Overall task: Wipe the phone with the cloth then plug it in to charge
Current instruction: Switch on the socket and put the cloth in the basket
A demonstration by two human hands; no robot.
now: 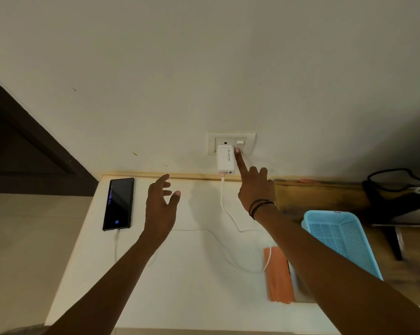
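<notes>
A black phone (119, 204) lies face up at the far left of the white table (192, 286), its screen lit, with a white cable (224, 206) plugged into its near end. The cable runs across the table up to a white charger (224, 158) seated in the wall socket plate (230, 139). My right hand (255, 187) reaches to the wall, its index fingertip on the switch (239, 144) beside the charger. Holding nothing, my left hand (160, 204) hovers over the table to the right of the phone, fingers spread. An orange cloth (278, 274) lies folded at the table's right edge.
A light blue perforated plastic basket (342, 240) stands to the right on a darker wooden surface (325, 197). Dark cables and a black stand (397, 189) sit at the far right. A dark frame (23, 141) borders the wall at the left.
</notes>
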